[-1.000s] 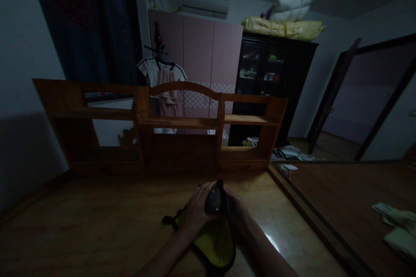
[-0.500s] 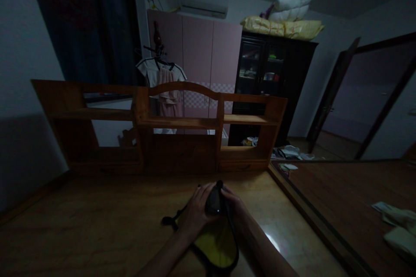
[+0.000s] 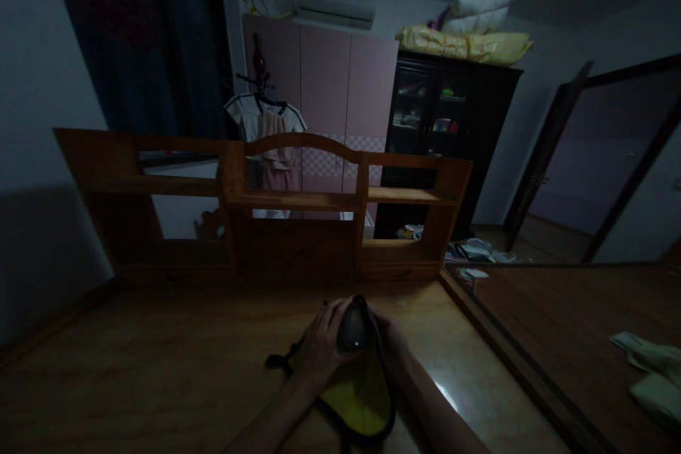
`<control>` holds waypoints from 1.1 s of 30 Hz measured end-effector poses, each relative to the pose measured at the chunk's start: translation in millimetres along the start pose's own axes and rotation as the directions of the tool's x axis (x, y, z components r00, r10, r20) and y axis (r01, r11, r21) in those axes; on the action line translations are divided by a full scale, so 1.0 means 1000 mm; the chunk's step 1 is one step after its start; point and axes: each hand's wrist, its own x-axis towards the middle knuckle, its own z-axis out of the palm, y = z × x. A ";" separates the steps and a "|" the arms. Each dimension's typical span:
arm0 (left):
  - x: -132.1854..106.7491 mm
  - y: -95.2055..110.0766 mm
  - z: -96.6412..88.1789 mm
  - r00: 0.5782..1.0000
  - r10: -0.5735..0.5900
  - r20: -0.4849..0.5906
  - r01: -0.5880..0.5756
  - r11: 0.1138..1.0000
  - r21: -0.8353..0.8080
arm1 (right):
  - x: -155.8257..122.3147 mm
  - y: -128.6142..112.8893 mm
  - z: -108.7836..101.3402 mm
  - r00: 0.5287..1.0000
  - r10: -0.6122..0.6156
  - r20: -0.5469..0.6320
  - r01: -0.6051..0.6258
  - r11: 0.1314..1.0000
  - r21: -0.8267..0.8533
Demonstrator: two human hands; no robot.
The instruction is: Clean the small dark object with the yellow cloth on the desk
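Note:
In dim light a small dark rounded object sits at the top of a yellow pouch with black edging on the wooden desk. My left hand wraps round the object's left side, fingers curled. My right hand presses against its right side, fingers closed on the pouch's edge. A black strap trails from the pouch to the left. What the dark object is I cannot make out.
A wooden shelf unit stands along the desk's back edge. A darker table joins on the right, with pale folded cloth on it. Behind are a pink wardrobe, a black cabinet and an open door.
Both hands stay on the dark object and pouch. The pouch has shifted slightly under the hands; the view has barely moved.

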 end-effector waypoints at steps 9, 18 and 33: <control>0.000 -0.004 0.003 1.000 -0.011 0.003 0.011 1.000 -0.006 | -0.005 -0.006 0.010 0.999 -0.001 -0.042 -0.006 0.987 -0.159; -0.001 -0.005 0.004 1.000 -0.012 -0.022 0.011 1.000 -0.026 | -0.007 -0.009 0.019 0.999 -0.035 -0.032 0.028 0.979 -0.204; -0.001 -0.013 0.008 0.978 -0.152 -0.143 0.141 0.986 -0.084 | -0.011 -0.014 0.017 0.979 -0.203 0.021 0.190 0.874 -0.448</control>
